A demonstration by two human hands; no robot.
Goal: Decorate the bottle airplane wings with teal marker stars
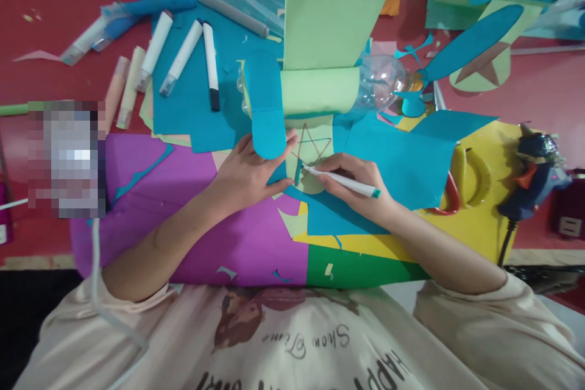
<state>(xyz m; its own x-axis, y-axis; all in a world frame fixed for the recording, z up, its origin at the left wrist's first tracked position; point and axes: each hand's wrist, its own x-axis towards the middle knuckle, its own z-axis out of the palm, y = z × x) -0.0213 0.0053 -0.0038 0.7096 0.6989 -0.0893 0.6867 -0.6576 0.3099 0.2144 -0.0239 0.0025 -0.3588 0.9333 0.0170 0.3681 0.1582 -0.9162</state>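
Note:
My right hand (pixel 359 180) grips a white marker (pixel 350 183) with a green end, its tip touching a pale green paper piece (pixel 315 161). On that paper is an outlined star, with a patch of teal colour at its lower left point. My left hand (pixel 256 170) lies over the paper's left side, fingers spread. Just beyond it is a paper-wrapped plastic bottle (pixel 381 82) lying on its side, with a blue rounded strip (pixel 267 109) at one end and a large pale green panel (pixel 338 6) on top. A blue propeller-like blade (pixel 473 42) sits by the bottle's neck.
Several markers (pixel 183 58) lie at the upper left on blue paper. A blurred device with a cable is at the left. Yellow-handled scissors (pixel 475 177) and a dark blue glue gun (pixel 532 173) lie at the right. Paper scraps (pixel 226 271) dot the purple sheet (pixel 260 244).

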